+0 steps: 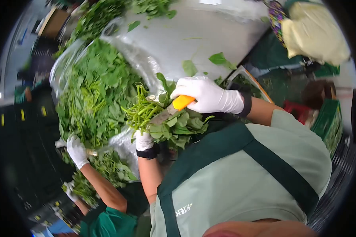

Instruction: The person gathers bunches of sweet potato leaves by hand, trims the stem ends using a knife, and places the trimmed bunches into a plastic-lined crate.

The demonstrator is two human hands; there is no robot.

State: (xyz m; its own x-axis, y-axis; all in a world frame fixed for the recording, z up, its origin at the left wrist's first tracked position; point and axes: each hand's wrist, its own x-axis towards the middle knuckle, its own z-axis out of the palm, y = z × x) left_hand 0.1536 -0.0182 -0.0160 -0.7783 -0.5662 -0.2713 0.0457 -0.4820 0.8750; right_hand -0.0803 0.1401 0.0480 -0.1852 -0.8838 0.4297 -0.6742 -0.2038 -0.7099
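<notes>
My right hand (203, 94), in a white glove, is closed round the orange handle of a knife (183, 102). The knife's blade lies across a bunch of leafy greens (188, 124), close to the cut-looking stem ends. My left hand (144, 141), also gloved in white, grips this bunch from below, its fingers partly hidden by leaves. The stems point left and the leaves hang towards my apron. Just left of the bunch is a large heap of loose greens (95, 91) on clear plastic sheeting (142, 59).
A pale metal table (209, 31) carries scattered leaves. At the left, a co-worker's gloved hand (77, 150) holds a knife near more greens; the other hand (70, 191) holds a bunch. A white-rimmed crate (253, 81) stands by my right arm. A stuffed pale sack (316, 33) is at upper right.
</notes>
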